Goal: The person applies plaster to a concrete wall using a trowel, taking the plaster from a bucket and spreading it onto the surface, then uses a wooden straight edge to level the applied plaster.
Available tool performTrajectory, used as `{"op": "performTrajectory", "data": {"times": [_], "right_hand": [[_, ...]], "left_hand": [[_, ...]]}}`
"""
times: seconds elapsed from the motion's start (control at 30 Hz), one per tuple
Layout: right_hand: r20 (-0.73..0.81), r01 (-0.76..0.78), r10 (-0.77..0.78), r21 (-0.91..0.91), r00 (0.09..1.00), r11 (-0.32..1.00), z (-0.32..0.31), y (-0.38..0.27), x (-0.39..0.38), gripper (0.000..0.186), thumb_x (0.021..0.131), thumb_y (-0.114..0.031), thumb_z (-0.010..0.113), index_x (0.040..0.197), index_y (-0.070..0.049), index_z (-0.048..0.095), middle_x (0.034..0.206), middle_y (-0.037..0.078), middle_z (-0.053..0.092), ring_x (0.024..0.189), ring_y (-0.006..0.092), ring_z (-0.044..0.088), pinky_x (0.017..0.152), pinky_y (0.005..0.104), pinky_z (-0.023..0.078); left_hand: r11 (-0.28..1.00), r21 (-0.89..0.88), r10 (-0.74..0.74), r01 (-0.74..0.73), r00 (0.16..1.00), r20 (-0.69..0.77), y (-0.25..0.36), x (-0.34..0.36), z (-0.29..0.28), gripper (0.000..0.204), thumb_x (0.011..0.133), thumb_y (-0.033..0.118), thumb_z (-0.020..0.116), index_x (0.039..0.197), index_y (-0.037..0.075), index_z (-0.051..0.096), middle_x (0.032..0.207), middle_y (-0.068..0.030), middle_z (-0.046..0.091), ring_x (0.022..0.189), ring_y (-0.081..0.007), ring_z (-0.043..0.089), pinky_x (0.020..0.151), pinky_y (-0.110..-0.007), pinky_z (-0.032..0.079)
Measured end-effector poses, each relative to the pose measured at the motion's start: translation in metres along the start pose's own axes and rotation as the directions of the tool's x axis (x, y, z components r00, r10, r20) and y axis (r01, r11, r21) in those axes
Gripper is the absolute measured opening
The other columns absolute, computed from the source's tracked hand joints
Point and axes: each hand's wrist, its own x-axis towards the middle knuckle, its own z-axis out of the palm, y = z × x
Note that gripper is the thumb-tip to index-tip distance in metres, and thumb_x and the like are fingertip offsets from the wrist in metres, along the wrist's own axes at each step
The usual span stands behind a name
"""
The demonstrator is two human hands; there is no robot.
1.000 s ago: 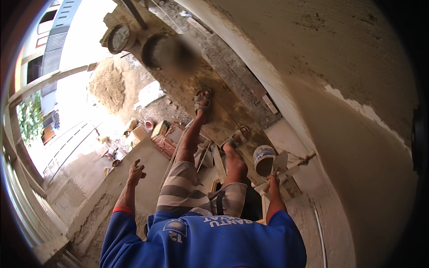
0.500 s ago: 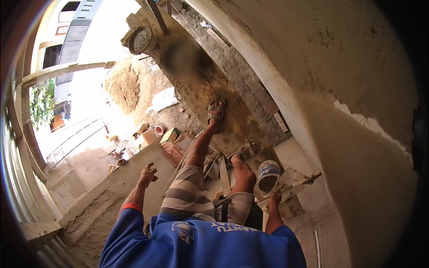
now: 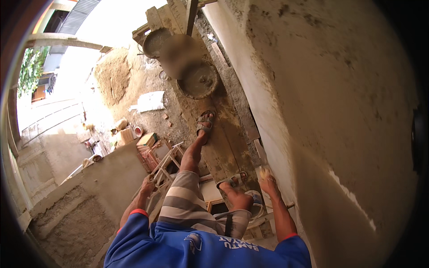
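My right hand (image 3: 267, 180) is closed, close to the foot of the plastered wall (image 3: 263, 98). A small pale yellowish thing shows at its fingers, too small to name. Away to the left, my left hand (image 3: 147, 184) hangs with loosely bent fingers and nothing visible in it. A white bucket (image 3: 257, 204) stands below my right forearm, partly hidden by my leg. Both my sandalled feet are on a wooden plank platform (image 3: 220, 152). Ahead of them sits a round tub (image 3: 198, 81) with grey wet material.
A second round tub (image 3: 156, 42) is at the platform's far left edge, by an upright post (image 3: 192, 17). The platform is raised; below on the left are a sand heap (image 3: 112, 75), a white sack (image 3: 151, 102), stacked tiles (image 3: 149, 152) and a low wall (image 3: 103, 178).
My right hand has moved from beside the bucket up toward the wall. My left hand has lowered slightly, its fingers more bent. The view has shifted, bringing the nearer tub into sight.
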Motion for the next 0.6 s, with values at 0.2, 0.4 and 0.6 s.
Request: {"op": "performTrajectory", "data": {"times": [0.2,0.4,0.6], "right_hand": [[-0.115,0.390,-0.473,-0.416,0.873,0.822,-0.033,-0.193,0.136,0.047,0.085,-0.021,0.061,0.128,-0.007,0.050,0.102,0.023,0.065,0.096,0.0368,0.064,0.078,0.0476,0.053],[-0.074,0.478,-0.667,-0.640,0.741,0.602,-0.057,-0.347,0.255,0.029,0.083,-0.014,0.058,0.110,-0.005,0.058,0.084,0.020,0.066,0.078,0.0326,0.069,0.063,0.0426,0.055],[0.035,0.497,-0.660,-0.689,0.751,0.528,0.006,-0.381,0.399,0.024,0.078,-0.013,0.059,0.093,0.005,0.064,0.084,0.018,0.069,0.076,0.0349,0.070,0.068,0.0391,0.058]], "left_hand": [[0.972,-0.136,0.197,-0.191,0.980,0.033,0.033,0.072,-0.006,0.050,0.091,0.011,0.057,0.139,0.003,0.044,0.101,-0.0142,0.062,0.065,-0.0183,0.063,0.055,-0.030,0.053],[0.908,-0.376,0.220,-0.183,0.974,0.056,0.180,0.131,0.014,0.049,0.092,0.017,0.061,0.137,0.003,0.046,0.103,-0.0146,0.065,0.068,-0.0154,0.059,0.058,-0.028,0.050],[0.858,-0.257,0.447,-0.444,0.893,-0.051,0.275,0.244,0.048,0.061,0.090,0.015,0.063,0.143,0.005,0.037,0.130,-0.0201,0.054,0.100,-0.0236,0.060,0.077,-0.033,0.053]]}}
